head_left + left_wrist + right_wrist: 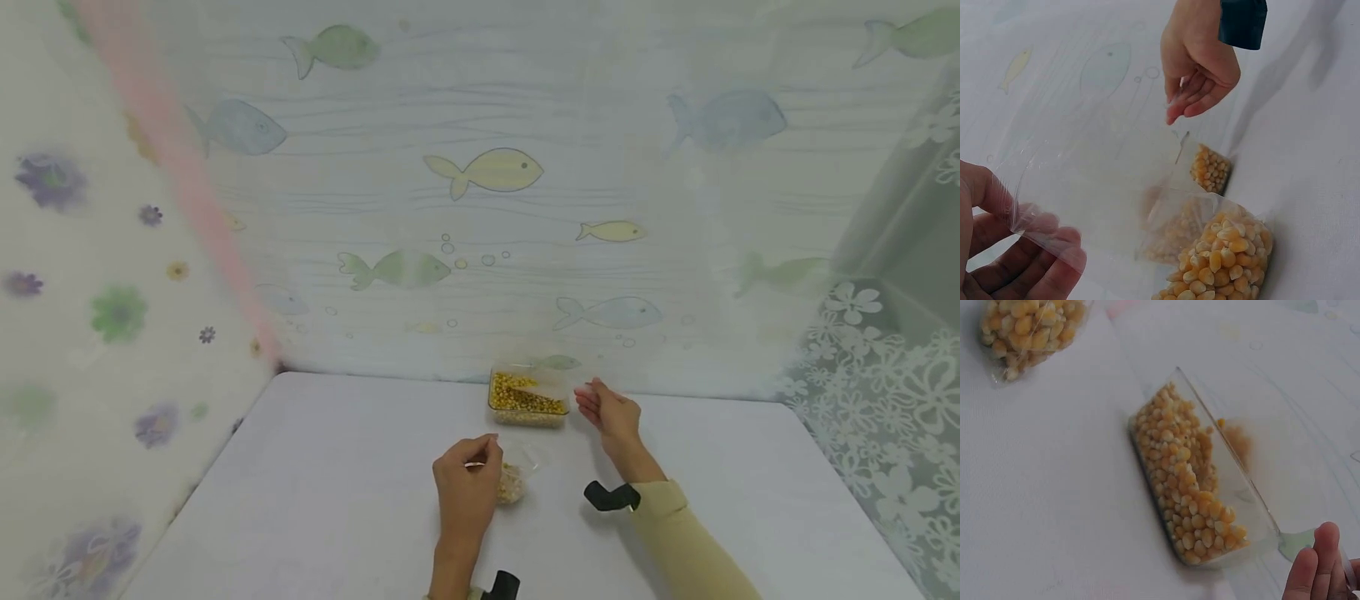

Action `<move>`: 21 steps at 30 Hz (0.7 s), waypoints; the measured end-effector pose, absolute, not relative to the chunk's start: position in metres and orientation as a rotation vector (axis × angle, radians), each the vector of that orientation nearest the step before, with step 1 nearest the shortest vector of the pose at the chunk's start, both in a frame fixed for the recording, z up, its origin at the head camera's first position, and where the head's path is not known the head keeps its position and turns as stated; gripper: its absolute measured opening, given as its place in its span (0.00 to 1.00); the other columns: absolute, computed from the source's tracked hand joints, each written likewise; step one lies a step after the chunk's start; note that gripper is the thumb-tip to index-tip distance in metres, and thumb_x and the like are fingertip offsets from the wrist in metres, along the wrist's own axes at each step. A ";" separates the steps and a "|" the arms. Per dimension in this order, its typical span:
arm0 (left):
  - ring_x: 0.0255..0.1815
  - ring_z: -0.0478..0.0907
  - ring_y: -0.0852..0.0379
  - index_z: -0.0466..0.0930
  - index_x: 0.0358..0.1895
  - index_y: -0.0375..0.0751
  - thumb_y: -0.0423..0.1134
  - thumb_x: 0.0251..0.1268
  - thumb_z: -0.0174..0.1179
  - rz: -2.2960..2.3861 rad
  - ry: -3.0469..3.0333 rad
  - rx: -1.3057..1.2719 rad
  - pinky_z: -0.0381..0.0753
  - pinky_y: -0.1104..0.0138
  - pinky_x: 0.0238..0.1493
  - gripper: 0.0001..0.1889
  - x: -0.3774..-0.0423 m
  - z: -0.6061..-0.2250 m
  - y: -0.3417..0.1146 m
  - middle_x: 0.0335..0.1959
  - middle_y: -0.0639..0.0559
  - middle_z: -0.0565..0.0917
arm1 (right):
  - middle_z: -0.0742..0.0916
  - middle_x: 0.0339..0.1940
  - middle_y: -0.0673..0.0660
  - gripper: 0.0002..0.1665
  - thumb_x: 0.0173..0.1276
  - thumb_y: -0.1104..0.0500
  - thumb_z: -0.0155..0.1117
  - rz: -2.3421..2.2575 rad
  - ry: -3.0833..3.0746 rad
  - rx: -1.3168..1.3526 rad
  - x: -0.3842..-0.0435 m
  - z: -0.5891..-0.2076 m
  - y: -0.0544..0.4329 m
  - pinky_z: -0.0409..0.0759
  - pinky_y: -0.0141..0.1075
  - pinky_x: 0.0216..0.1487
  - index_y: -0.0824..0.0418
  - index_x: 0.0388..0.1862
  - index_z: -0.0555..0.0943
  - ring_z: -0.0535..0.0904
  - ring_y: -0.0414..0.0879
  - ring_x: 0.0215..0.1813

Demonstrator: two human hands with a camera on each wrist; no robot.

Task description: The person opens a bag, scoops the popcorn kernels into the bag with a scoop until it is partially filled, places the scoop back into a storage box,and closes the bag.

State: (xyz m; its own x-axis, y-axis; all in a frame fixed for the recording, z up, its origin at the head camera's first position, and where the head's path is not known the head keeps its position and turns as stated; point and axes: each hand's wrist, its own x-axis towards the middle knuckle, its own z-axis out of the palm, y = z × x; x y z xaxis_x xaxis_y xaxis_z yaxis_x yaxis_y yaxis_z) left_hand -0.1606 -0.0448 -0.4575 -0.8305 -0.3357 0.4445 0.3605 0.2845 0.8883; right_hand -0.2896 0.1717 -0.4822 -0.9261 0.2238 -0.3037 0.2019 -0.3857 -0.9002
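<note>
My left hand [468, 475] pinches the upper edge of a clear plastic bag [1110, 187], its film stretched up from the fingers. Yellow corn kernels [1222, 256] fill the bottom of this bag, which rests on the table. To the right, my right hand [611, 412] is raised beside a clear rectangular container [528, 419]. Its thumb and fingertips [1325, 537] meet around a small, pale, thin thing; I cannot tell what it is. Corn kernels [1179, 481] lie in the container, heaped toward one side, with its far wall partly bare.
A white table [337, 483] lies under everything. Behind it hangs a pale sheet printed with fish [495, 171], close to the container's back. Flower-printed sheeting [120, 312] closes the left side, and a lacy curtain [900, 450] hangs on the right.
</note>
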 end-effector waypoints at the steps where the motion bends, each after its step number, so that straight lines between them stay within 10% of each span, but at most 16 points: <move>1: 0.27 0.82 0.63 0.92 0.35 0.38 0.24 0.62 0.63 -1.593 -1.992 -0.024 0.83 0.72 0.26 0.09 -0.161 -0.458 -0.045 0.25 0.53 0.87 | 0.89 0.22 0.45 0.18 0.80 0.55 0.56 2.563 -1.716 -0.610 -0.289 -0.482 0.172 0.86 0.28 0.41 0.68 0.56 0.78 0.87 0.34 0.30; 10: 0.26 0.82 0.63 0.92 0.35 0.37 0.24 0.62 0.64 -1.575 -2.012 -0.025 0.84 0.71 0.26 0.08 -0.162 -0.457 -0.048 0.24 0.53 0.87 | 0.90 0.24 0.48 0.14 0.81 0.56 0.54 2.764 -1.534 -0.572 -0.284 -0.479 0.168 0.86 0.28 0.43 0.57 0.35 0.83 0.87 0.35 0.31; 21: 0.27 0.83 0.62 0.92 0.35 0.38 0.26 0.64 0.64 -1.598 -2.027 -0.005 0.85 0.69 0.27 0.08 -0.162 -0.458 -0.047 0.25 0.55 0.87 | 0.91 0.27 0.48 0.18 0.82 0.54 0.52 2.849 -1.432 -0.541 -0.274 -0.469 0.171 0.84 0.27 0.44 0.55 0.33 0.84 0.86 0.34 0.31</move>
State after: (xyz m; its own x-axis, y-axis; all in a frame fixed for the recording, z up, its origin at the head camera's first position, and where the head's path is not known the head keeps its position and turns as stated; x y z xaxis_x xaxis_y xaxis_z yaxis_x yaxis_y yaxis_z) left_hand -0.1618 -0.0472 -0.4579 -0.8470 -0.3265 0.4196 0.3317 0.2922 0.8970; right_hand -0.2742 0.1708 -0.4692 -0.9398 0.0664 -0.3353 0.2295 -0.6042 -0.7631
